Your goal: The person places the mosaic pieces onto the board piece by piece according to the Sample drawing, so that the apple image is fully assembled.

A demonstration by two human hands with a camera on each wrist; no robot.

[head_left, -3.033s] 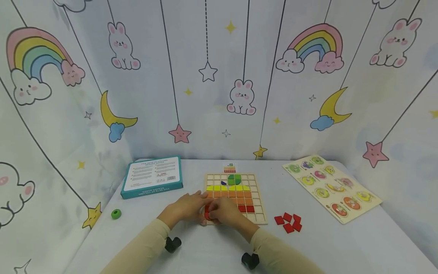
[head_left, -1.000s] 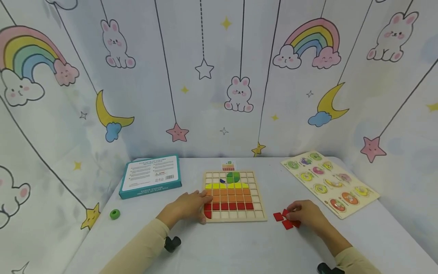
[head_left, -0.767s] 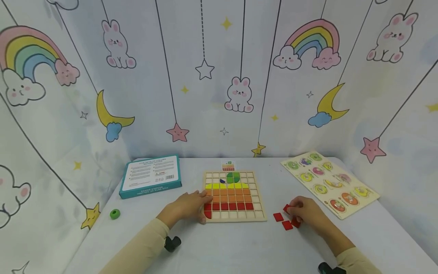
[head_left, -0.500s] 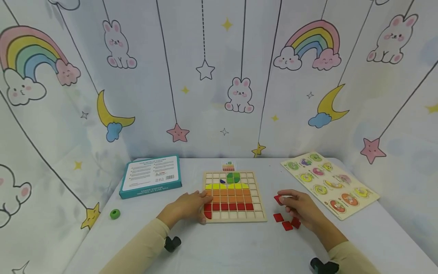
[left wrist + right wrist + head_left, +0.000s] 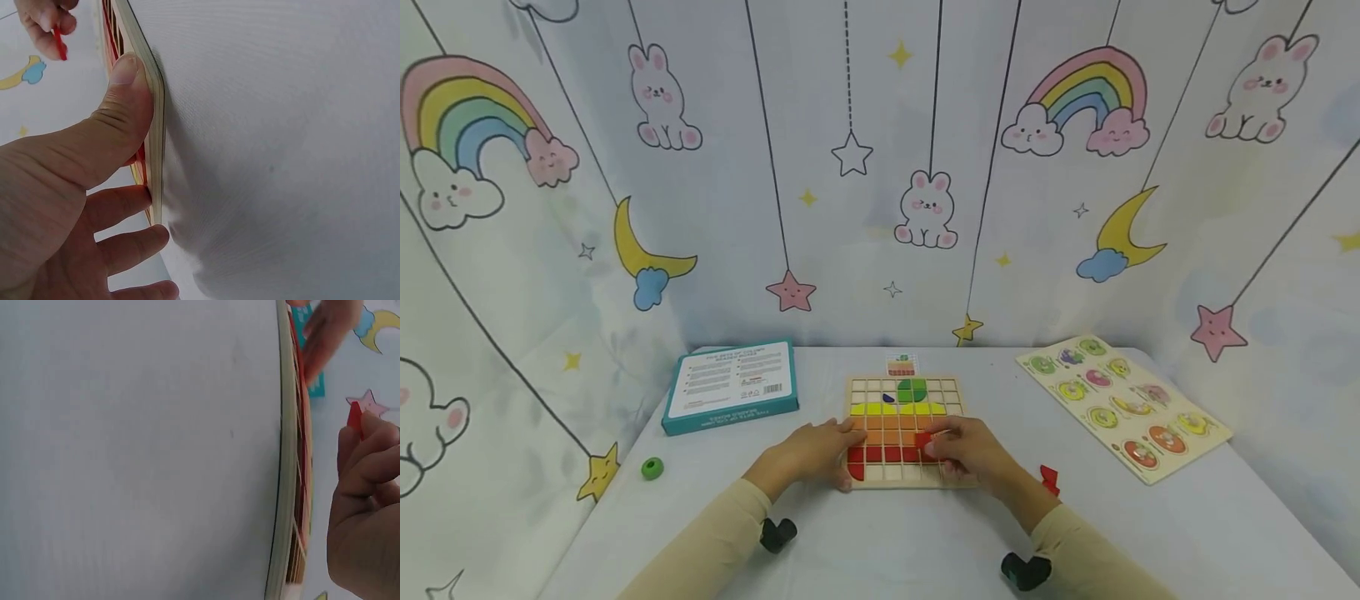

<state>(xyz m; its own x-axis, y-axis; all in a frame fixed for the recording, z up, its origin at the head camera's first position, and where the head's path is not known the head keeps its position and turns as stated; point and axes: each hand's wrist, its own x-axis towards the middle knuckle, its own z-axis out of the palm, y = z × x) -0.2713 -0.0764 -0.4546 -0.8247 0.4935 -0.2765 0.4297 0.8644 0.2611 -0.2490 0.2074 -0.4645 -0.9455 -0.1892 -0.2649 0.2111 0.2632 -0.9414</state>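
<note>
A wooden grid board (image 5: 970,479) lies at the table's middle, holding green, yellow, orange and red tiles in rows. My left hand (image 5: 811,451) rests on its left edge, thumb (image 5: 128,106) pressed against the board's rim (image 5: 150,106). My right hand (image 5: 964,451) hovers over the board's lower right and pinches a red square tile (image 5: 923,442), also seen edge-on as the red tile (image 5: 355,419) above the board edge (image 5: 284,481) and as the red tile (image 5: 59,42). Loose red tiles (image 5: 1048,479) lie on the table right of the board.
A teal box (image 5: 733,386) lies at back left, and a green ring (image 5: 652,468) sits near the left edge. A fruit puzzle board (image 5: 1123,406) lies at the right. A small picture card (image 5: 902,364) stands behind the grid board.
My right hand picked a red tile from the loose pile at the right and carried it left over the board. The left hand stayed on the board's left edge.
</note>
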